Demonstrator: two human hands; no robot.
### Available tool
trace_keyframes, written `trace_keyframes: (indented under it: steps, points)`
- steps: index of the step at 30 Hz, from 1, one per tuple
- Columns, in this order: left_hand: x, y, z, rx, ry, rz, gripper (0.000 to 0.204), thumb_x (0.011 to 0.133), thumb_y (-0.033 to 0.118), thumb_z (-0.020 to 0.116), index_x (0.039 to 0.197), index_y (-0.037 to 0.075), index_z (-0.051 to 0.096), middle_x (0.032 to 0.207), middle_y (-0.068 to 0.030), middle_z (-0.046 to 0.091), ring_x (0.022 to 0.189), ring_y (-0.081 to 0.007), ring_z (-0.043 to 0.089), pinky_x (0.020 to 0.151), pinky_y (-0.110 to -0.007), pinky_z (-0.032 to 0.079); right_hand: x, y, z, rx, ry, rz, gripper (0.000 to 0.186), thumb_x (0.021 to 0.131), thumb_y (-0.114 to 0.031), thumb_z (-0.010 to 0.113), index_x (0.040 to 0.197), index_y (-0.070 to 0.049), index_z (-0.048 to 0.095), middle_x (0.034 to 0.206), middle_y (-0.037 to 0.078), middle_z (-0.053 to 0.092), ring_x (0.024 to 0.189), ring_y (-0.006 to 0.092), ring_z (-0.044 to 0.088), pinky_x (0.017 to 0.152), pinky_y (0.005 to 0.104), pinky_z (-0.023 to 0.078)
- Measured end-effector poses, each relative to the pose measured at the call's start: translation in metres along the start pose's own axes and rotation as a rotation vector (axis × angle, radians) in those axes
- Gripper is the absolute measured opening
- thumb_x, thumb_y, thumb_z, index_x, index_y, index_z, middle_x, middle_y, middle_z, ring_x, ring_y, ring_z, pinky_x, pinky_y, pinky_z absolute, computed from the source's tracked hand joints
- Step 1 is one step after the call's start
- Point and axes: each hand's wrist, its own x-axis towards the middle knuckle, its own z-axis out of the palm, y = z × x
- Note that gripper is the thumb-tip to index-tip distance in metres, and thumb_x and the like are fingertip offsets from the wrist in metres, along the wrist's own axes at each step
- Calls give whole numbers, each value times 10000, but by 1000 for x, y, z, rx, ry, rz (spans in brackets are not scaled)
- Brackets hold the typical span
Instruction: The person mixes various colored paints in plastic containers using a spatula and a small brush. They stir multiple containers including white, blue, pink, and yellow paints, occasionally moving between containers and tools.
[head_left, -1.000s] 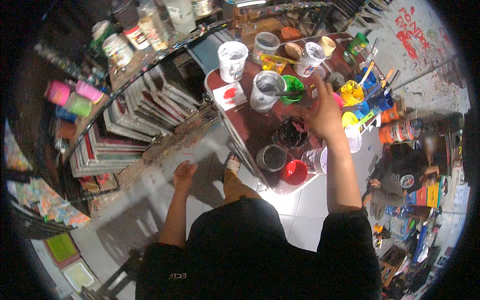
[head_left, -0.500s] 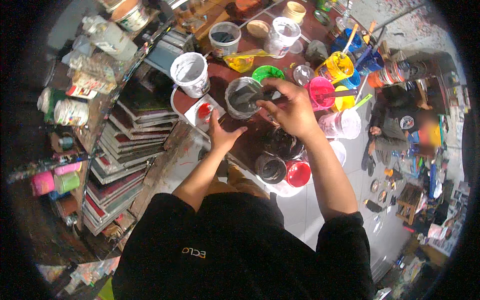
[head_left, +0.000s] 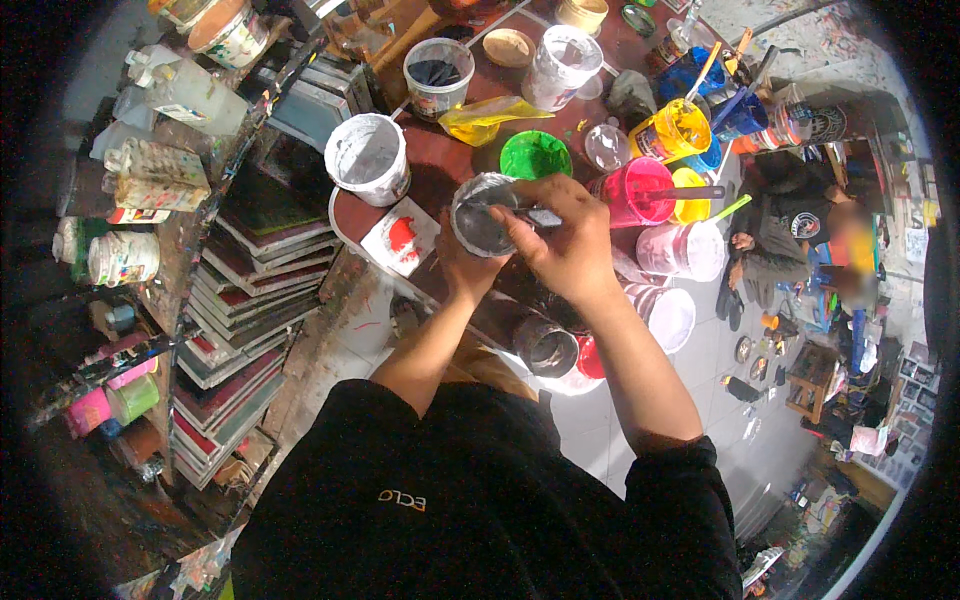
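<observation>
A small tub [head_left: 468,232] with grey, paint-like stuff inside is at the table's near part. My left hand [head_left: 468,265] is wrapped round its lower left side. Over its right rim, my right hand [head_left: 568,235] pinches a flat grey stirring stick [head_left: 541,216], whose lower end reaches down into the tub. The fingers partly cover the stick, so its exact kind is unclear. Just beyond the tub stands a bright green paint tub [head_left: 536,155]. Left of my left hand lies a white card [head_left: 402,240] with a red blot.
White buckets [head_left: 367,160] stand to the left and back. Pink [head_left: 632,192] and yellow [head_left: 670,132] buckets, some holding sticks, crowd the right. A dark tub [head_left: 546,346] sits near my right forearm. Stacked frames [head_left: 255,320] fill the left; another person [head_left: 800,215] sits far right.
My left hand has moved from open beside the tub to gripping it. The tub has come slightly nearer, and my right hand has lowered with the stick.
</observation>
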Motion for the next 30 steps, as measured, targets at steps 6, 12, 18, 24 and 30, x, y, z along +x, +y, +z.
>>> trace_keyframes:
  steps: [6, 12, 18, 24, 30]
  points:
    - [-2, -13, -12, -99, -103, -83, 927, 467, 296, 851, 1241, 43, 408, 1150, -153, 525, 1062, -323, 513, 911, -433, 388, -10, -7, -15, -73, -282, -106, 227, 695, -103, 739, 891, -29, 654, 846, 133, 645, 774, 305, 616, 669, 369, 492]
    - [-16, 3, -64, -263, 20, 18, 834, 469, 218, 869, 1179, 28, 475, 1065, -137, 570, 991, -282, 567, 842, -381, 455, -28, -31, -34, 88, -346, -107, 197, 706, -105, 732, 874, -30, 661, 878, 118, 665, 817, 298, 636, 736, 370, 496]
    - [-20, -16, -88, -386, -104, 97, 696, 512, 181, 861, 1102, 12, 532, 1022, -110, 609, 936, -229, 596, 830, -347, 467, -31, -38, -28, 176, -407, -188, 213, 711, -102, 722, 899, -23, 663, 955, 135, 654, 875, 302, 628, 776, 381, 499]
    - [-22, -16, -99, -374, -164, 33, 710, 518, 189, 858, 1120, 22, 522, 1044, -111, 613, 939, -211, 602, 821, -331, 479, -20, -18, -2, 148, -504, -379, 208, 724, -81, 705, 918, -29, 651, 948, 139, 647, 900, 321, 621, 787, 381, 499]
    - [-21, -4, -105, -355, -151, 5, 765, 536, 279, 860, 1160, 26, 495, 1095, -110, 597, 973, -227, 595, 852, -352, 473, -15, -33, 9, 197, -524, -254, 167, 714, -103, 681, 851, -22, 632, 858, 153, 637, 798, 340, 608, 710, 400, 481]
